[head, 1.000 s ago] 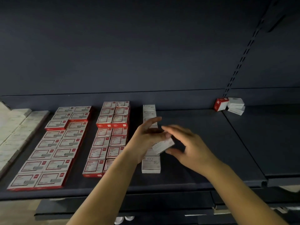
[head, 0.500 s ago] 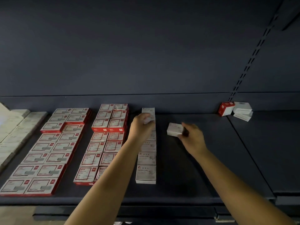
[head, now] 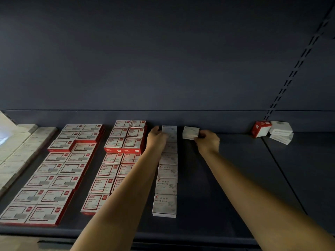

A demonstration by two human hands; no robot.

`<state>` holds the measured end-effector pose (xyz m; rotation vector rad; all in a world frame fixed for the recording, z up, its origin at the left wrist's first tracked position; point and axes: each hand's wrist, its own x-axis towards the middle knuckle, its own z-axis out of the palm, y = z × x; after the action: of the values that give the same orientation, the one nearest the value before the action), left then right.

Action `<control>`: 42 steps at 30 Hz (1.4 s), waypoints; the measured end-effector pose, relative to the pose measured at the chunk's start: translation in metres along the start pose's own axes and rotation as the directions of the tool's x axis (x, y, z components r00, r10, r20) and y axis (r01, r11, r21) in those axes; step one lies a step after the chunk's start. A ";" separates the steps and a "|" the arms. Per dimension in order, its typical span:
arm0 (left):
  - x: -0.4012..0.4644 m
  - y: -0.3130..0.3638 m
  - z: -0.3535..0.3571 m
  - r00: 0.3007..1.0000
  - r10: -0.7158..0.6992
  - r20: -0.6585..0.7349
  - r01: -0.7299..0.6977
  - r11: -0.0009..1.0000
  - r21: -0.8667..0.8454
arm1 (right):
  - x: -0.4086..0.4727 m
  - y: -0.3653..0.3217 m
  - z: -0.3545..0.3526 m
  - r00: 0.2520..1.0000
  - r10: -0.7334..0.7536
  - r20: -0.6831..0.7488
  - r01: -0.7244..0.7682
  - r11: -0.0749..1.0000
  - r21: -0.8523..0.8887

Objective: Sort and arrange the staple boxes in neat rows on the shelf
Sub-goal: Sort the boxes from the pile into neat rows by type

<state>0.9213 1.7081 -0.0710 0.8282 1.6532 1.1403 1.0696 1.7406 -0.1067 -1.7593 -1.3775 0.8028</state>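
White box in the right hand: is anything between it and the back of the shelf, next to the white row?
Nothing visible. The right hand holds the white box near the shelf's back wall, beside the white row; the surface around it is bare. The left hand rests on that row's far end.

Right hand [head: 207, 142] gripping white box [head: 190, 132] beside white row [head: 167, 171], left hand [head: 156, 138] on row's far end

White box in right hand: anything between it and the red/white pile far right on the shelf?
Nothing. Head view shows bare dark shelf between the white box, pinched by the right hand, and the small pile.
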 end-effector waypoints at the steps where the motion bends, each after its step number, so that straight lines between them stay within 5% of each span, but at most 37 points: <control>1: 0.001 0.000 0.000 1.000 -0.002 0.014 0.002 1.000 -0.014 | 0.001 -0.003 0.003 1.000 0.008 0.008 -0.008 1.000 0.015; 11: 0.006 -0.014 -0.002 1.000 0.005 0.030 -0.002 0.995 -0.098 | -0.005 -0.012 0.004 0.983 0.059 0.173 -0.093 0.976 0.197; 13: 0.006 -0.015 -0.002 0.999 0.022 0.040 -0.021 0.999 -0.032 | -0.006 -0.013 0.002 0.975 0.034 0.219 -0.069 0.986 0.154; 15: -0.001 -0.012 -0.002 0.989 0.127 0.070 -0.139 0.968 0.211 | -0.009 -0.013 -0.003 0.967 -0.037 0.253 0.010 0.994 0.108; 19: -0.022 -0.010 0.009 0.855 0.447 0.262 -0.507 0.617 0.602 | -0.022 0.001 -0.029 0.941 -0.244 0.235 0.254 0.967 -0.015; 22: -0.035 -0.015 0.031 0.740 0.492 0.458 -0.656 0.381 0.651 | -0.023 0.026 -0.052 0.900 -0.408 0.157 0.431 0.888 -0.163; 27: -0.047 -0.013 0.083 0.646 0.503 0.574 -0.730 0.188 0.657 | -0.006 0.062 -0.099 0.886 -0.462 0.052 0.453 0.835 -0.313; 33: -0.062 -0.014 0.133 0.641 0.429 0.637 -0.746 0.151 0.649 | 0.027 0.075 -0.156 0.909 -0.417 -0.030 0.344 0.787 -0.512; 42: -0.070 -0.018 0.159 0.677 0.400 0.618 -0.720 0.181 0.670 | 0.070 0.085 -0.178 0.947 -0.306 0.101 0.286 0.653 -0.701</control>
<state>1.0937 1.6894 -0.0874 2.4107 1.6270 0.3552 1.2769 1.7652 -0.0881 -1.9836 -2.0755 0.0255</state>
